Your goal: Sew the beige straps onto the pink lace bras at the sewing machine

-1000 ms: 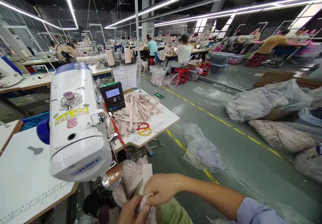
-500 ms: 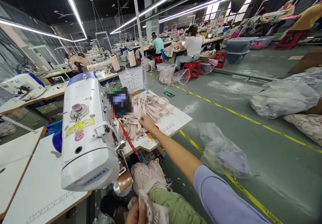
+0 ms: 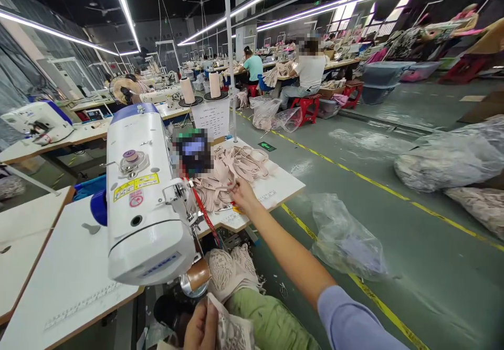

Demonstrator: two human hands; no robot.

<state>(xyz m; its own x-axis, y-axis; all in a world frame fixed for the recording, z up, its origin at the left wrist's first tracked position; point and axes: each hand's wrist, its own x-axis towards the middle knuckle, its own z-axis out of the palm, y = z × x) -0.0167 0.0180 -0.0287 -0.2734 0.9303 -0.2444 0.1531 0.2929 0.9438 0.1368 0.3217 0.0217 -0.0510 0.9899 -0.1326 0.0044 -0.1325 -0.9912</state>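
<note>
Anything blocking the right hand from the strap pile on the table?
Nothing visible: the right hand is right at the near side of the strap pile. The scissors, partly hidden, lie beside the hand, not in between.

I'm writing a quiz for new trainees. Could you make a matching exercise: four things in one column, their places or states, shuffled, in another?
1. left hand
2. right hand
3. thread cones
4. yellow tape

A. above the printed sheet
B. along the floor
C. pinching patterned cloth
D. at the pile of pale strips

Pairs: 1-C, 2-D, 3-A, 4-B
</note>
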